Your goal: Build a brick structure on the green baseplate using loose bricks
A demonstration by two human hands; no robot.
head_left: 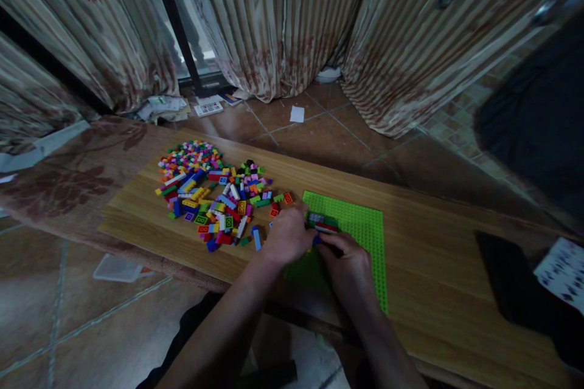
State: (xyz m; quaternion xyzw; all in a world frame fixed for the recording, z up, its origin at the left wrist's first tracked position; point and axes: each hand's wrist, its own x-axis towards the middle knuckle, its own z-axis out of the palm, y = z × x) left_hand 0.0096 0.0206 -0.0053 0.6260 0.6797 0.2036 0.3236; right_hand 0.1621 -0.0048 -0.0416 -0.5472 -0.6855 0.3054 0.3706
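Note:
Both hands meet over a bright green studded baseplate (365,237) on the wooden table. My right hand (350,264) pinches a small blue brick (316,240) between thumb and fingers. Close against it on the left, my left hand (288,236) has its fingers curled and closed; what they grip is hidden. Just beyond the fingertips, a low row of joined bricks (325,221) in grey, green, red and white stands on the plate. My hands cover part of that row and of the plate.
Left of the plate lie loose larger bricks (228,203), with a heap of small colourful bricks (191,157) behind them. A black object (506,279) rests at the table's right end. A clear plastic container (117,268) is on the floor. Curtains (283,24) hang beyond the table.

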